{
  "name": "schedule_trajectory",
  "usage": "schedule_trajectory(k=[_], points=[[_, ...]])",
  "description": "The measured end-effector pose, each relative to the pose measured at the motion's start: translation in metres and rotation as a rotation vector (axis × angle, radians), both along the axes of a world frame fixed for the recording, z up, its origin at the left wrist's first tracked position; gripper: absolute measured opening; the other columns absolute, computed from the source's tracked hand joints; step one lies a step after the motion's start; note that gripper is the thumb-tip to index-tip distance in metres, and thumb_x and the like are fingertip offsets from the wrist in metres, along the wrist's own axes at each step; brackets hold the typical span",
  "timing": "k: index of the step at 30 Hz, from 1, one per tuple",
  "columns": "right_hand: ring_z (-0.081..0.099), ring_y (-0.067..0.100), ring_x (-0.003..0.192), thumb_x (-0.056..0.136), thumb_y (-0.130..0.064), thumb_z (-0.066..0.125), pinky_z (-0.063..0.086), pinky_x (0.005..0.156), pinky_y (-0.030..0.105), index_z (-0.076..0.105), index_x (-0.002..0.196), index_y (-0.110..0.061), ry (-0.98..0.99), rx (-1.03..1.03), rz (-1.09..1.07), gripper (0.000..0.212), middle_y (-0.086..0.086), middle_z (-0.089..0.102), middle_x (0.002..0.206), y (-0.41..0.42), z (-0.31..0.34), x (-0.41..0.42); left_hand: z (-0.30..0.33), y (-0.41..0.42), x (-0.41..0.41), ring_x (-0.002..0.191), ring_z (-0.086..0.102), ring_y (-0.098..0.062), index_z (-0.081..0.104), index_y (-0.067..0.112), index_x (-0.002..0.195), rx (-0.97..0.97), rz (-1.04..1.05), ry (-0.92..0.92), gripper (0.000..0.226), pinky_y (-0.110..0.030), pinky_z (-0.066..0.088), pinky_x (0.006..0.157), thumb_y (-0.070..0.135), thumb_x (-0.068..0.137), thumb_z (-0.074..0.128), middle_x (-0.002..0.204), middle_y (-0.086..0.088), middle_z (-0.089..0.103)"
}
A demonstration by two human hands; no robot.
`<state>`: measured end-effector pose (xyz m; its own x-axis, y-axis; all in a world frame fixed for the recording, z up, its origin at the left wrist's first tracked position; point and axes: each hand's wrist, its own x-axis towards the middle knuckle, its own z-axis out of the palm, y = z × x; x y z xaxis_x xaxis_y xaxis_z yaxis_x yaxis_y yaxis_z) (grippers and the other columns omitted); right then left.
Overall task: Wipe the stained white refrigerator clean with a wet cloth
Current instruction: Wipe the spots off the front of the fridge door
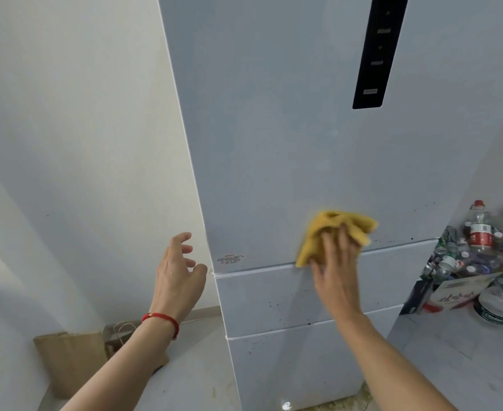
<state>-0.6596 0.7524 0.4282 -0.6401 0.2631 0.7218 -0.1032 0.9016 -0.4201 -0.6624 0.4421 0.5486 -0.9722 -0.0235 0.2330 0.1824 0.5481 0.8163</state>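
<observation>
Right hand (337,262): grip bunches a yellow cloth (336,232) against the white refrigerator (274,143) door, at its lower edge above the drawer seam. Left hand (179,271): grip empty, fingers loosely curled, beside the refrigerator's left edge. Plastic bottles (478,247) crowd the right; paper bags (75,357) lower left.

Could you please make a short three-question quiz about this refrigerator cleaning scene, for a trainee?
1. True or false: the left hand holds the yellow cloth.
2. Where do dark specks still show on the refrigerator?
A. only around the black control panel
B. on the drawer fronts below the cloth
C. nowhere
3. Fill in: beside the refrigerator, on the person's right, lies a pile of plastic ____.

Key:
1. False; the right hand presses it on the door.
2. B.
3. bottles.
</observation>
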Motion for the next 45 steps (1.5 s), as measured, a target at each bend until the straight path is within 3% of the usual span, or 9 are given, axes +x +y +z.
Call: schedule_trajectory(k=[5, 11, 14, 20, 24, 31, 36, 39, 45], points=[[-0.004, 0.042, 0.158, 0.100, -0.016, 0.053, 0.013, 0.124, 0.064, 0.024, 0.161, -0.007, 0.029, -0.195, 0.015, 0.068, 0.018, 0.005, 0.172, -0.033, 0.000, -0.004, 0.000, 0.003, 0.005, 0.093, 0.056, -0.006, 0.048, 0.021, 0.129, 0.004, 0.054, 0.099, 0.047, -0.028, 0.047, 0.076, 0.000, 0.088, 0.058, 0.112, -0.002, 0.057], [0.024, 0.041, 0.152, 0.095, -0.008, 0.055, 0.029, 0.116, 0.062, 0.025, 0.161, -0.024, 0.050, 0.135, 0.115, 0.074, 0.007, 0.012, 0.171, -0.161, 0.016, -0.023, 0.019, 0.025, 0.007, 0.082, 0.054, -0.013, 0.053, 0.014, 0.103, -0.022, 0.073, 0.385, 0.037, -0.011, 0.040, 0.066, -0.013, 0.078, 0.055, 0.091, -0.004, 0.054], [0.019, 0.035, 0.156, 0.093, -0.008, 0.064, 0.031, 0.118, 0.062, 0.017, 0.165, -0.024, 0.053, 0.210, 0.188, 0.087, 0.001, 0.009, 0.173, -0.120, 0.018, -0.018, 0.029, 0.054, 0.006, 0.082, 0.054, -0.009, 0.056, 0.011, 0.099, -0.066, -0.056, 0.531, 0.038, -0.010, 0.042, 0.067, -0.018, 0.074, 0.055, 0.093, -0.003, 0.056], [0.002, 0.034, 0.158, 0.083, -0.037, 0.069, 0.019, 0.124, 0.061, 0.012, 0.160, -0.016, 0.040, -0.569, -0.036, 0.098, 0.014, 0.001, 0.171, 0.058, 0.026, 0.007, 0.022, 0.112, 0.013, 0.083, 0.059, -0.012, 0.055, 0.019, 0.101, -0.042, -0.143, 0.469, 0.041, -0.032, 0.051, 0.067, -0.015, 0.077, 0.055, 0.094, 0.003, 0.058], [0.025, 0.034, 0.151, 0.070, -0.039, 0.069, 0.035, 0.115, 0.061, 0.006, 0.156, -0.040, 0.070, -0.828, -0.111, 0.107, -0.001, 0.010, 0.168, 0.151, 0.046, 0.006, 0.017, 0.134, 0.014, 0.086, 0.060, -0.010, 0.054, 0.026, 0.106, -0.109, -0.208, 0.379, 0.045, -0.037, 0.053, 0.072, -0.010, 0.078, 0.057, 0.098, 0.009, 0.058], [-0.018, 0.022, 0.158, 0.098, -0.043, 0.063, 0.006, 0.128, 0.053, -0.006, 0.164, -0.026, 0.039, -0.721, 0.050, 0.097, 0.000, -0.021, 0.171, -0.014, 0.025, -0.003, 0.027, 0.184, 0.014, 0.108, 0.055, -0.001, 0.058, 0.028, 0.126, -0.274, -0.459, 0.310, 0.057, -0.020, 0.050, 0.085, -0.008, 0.082, 0.054, 0.117, 0.013, 0.057], [0.024, 0.023, 0.150, 0.100, -0.052, 0.048, 0.040, 0.114, 0.054, 0.037, 0.143, -0.022, 0.185, -0.774, 0.014, 0.053, -0.017, 0.009, 0.160, 0.050, 0.023, -0.001, 0.029, 0.200, 0.017, 0.102, 0.057, -0.001, 0.062, 0.028, 0.117, -0.256, -0.439, 0.348, 0.053, -0.008, 0.045, 0.078, -0.010, 0.082, 0.055, 0.113, 0.015, 0.059], [0.032, 0.030, 0.144, 0.101, -0.042, 0.055, 0.041, 0.112, 0.060, 0.033, 0.144, -0.024, 0.264, -0.810, -0.149, 0.052, -0.006, 0.016, 0.161, 0.145, 0.028, -0.009, 0.025, 0.191, 0.021, 0.099, 0.059, -0.002, 0.064, 0.029, 0.114, -0.241, -0.386, 0.332, 0.053, -0.009, 0.046, 0.076, -0.012, 0.081, 0.057, 0.110, 0.018, 0.060], [-0.017, 0.023, 0.158, 0.105, -0.053, 0.020, -0.003, 0.128, 0.055, -0.013, 0.163, -0.026, 0.194, -0.916, -0.282, 0.072, -0.003, -0.018, 0.172, 0.175, 0.073, -0.033, 0.022, 0.184, 0.019, 0.097, 0.061, -0.006, 0.064, 0.031, 0.110, -0.233, -0.324, 0.320, 0.055, -0.020, 0.050, 0.075, -0.014, 0.079, 0.056, 0.106, 0.017, 0.063]])
